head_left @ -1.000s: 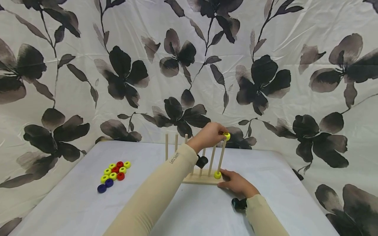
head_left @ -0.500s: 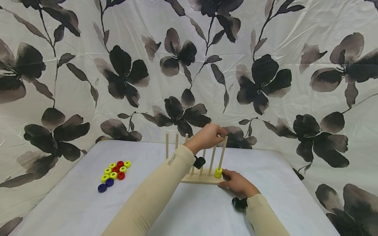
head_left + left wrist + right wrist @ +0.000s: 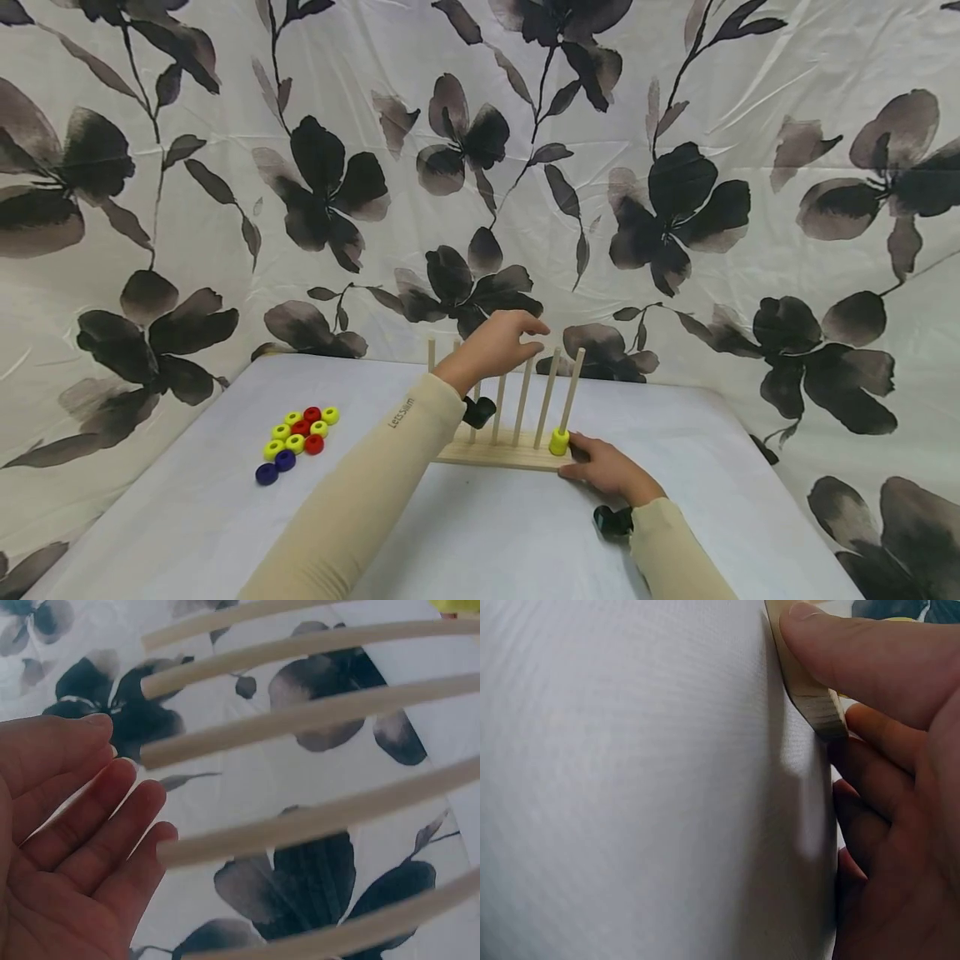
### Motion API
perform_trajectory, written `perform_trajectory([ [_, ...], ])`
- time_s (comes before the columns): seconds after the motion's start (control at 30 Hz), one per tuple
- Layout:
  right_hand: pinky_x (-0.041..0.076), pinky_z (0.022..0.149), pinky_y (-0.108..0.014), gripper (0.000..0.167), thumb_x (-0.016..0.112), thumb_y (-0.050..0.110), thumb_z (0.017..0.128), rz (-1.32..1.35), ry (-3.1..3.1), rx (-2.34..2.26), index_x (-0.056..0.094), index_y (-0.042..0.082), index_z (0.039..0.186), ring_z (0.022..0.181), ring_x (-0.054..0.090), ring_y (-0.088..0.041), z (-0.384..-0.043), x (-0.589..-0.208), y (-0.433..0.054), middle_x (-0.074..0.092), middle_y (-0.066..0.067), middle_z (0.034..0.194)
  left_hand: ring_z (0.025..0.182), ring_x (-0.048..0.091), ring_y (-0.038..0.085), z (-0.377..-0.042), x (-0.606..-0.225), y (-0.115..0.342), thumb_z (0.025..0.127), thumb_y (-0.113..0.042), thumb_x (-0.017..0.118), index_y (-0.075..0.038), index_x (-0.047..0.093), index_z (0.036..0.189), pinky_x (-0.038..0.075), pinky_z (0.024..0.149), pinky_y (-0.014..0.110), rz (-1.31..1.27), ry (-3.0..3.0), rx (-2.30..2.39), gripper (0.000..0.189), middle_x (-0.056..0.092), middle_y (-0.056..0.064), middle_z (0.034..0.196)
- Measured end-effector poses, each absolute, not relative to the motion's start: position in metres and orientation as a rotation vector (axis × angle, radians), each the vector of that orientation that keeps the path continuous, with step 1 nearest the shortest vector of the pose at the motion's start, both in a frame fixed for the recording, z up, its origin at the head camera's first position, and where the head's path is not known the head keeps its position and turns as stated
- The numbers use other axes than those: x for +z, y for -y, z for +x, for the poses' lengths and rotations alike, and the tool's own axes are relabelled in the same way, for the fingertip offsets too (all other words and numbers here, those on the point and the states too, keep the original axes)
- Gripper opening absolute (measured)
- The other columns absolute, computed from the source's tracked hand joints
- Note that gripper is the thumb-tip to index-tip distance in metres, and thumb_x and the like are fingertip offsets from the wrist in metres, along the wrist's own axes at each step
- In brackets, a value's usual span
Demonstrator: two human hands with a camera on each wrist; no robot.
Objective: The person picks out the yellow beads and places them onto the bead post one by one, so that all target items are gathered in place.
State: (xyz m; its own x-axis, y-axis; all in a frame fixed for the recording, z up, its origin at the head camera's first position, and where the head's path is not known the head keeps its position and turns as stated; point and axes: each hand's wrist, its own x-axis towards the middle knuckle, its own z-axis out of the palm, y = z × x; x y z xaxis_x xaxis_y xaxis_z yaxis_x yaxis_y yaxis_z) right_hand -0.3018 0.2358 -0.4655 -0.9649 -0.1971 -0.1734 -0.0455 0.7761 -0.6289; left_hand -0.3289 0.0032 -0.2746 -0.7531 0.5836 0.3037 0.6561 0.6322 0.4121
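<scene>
A wooden peg rack stands on the table with a row of upright pegs. Yellow rings are stacked at the foot of its rightmost peg. My left hand is raised by the peg tops, fingers loosely bent and holding nothing. In the left wrist view, bare pegs pass beside the fingertips. My right hand grips the right end of the rack's base. The right wrist view has the thumb on the base's long edge and the other fingers around its end.
Left on the white table lies a cluster of loose rings: several yellow rings, red rings and dark blue rings. A floral cloth hangs behind the table.
A yellow ring left my left hand at the top of the rightmost peg and dropped onto the yellow ring below. The left hand then moved left, fingers spreading. My right hand stayed on the base.
</scene>
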Motion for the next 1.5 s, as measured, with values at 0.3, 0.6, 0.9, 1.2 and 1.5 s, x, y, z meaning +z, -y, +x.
perform_trajectory([
  [0.3,0.026,0.115,-0.06,0.08,0.07,0.043,0.085,-0.189,-2.75,-0.954,0.036,0.012,0.15,0.144,0.029,-0.04,-0.301,-0.467,-0.238,0.036,-0.016,0.154,0.11,0.063,0.021,-0.326,-0.272,0.032,0.096,-0.017,0.061,-0.011,0.066,0.124,0.052,0.094,0.037,-0.96,2.642,-0.744,0.029,0.065,0.005,0.126],
  [0.6,0.025,0.115,-0.061,0.08,0.07,0.046,0.084,-0.175,-2.754,-0.945,0.036,0.015,0.151,0.144,0.028,-0.04,-0.303,-0.465,-0.24,0.035,-0.014,0.155,0.12,0.059,0.025,-0.323,-0.27,0.061,0.096,-0.019,0.061,-0.01,0.065,0.125,0.05,0.099,0.043,-0.89,2.631,-0.748,0.031,0.064,0.006,0.127],
  [0.9,0.026,0.115,-0.059,0.078,0.069,0.044,0.086,-0.211,-2.755,-0.964,0.036,0.016,0.151,0.145,0.028,-0.038,-0.304,-0.47,-0.241,0.035,-0.013,0.156,0.124,0.056,0.03,-0.319,-0.272,0.091,0.095,-0.019,0.061,-0.009,0.065,0.125,0.047,0.102,0.047,-0.824,2.638,-0.702,0.032,0.062,0.01,0.129],
  [1.2,0.026,0.115,-0.06,0.078,0.071,0.045,0.084,-0.203,-2.739,-0.991,0.039,0.018,0.149,0.145,0.029,-0.038,-0.304,-0.469,-0.239,0.036,-0.012,0.155,0.123,0.056,0.035,-0.315,-0.284,0.13,0.095,-0.017,0.06,-0.006,0.064,0.126,0.047,0.1,0.052,-0.734,2.671,-0.666,0.032,0.062,0.015,0.129],
  [1.5,0.027,0.114,-0.06,0.077,0.072,0.043,0.084,-0.193,-2.763,-0.946,0.041,0.015,0.148,0.143,0.031,-0.04,-0.303,-0.466,-0.237,0.038,-0.015,0.153,0.121,0.057,0.038,-0.314,-0.294,0.172,0.096,-0.017,0.059,-0.003,0.063,0.126,0.047,0.1,0.054,-0.633,2.769,-0.631,0.034,0.061,0.017,0.13],
])
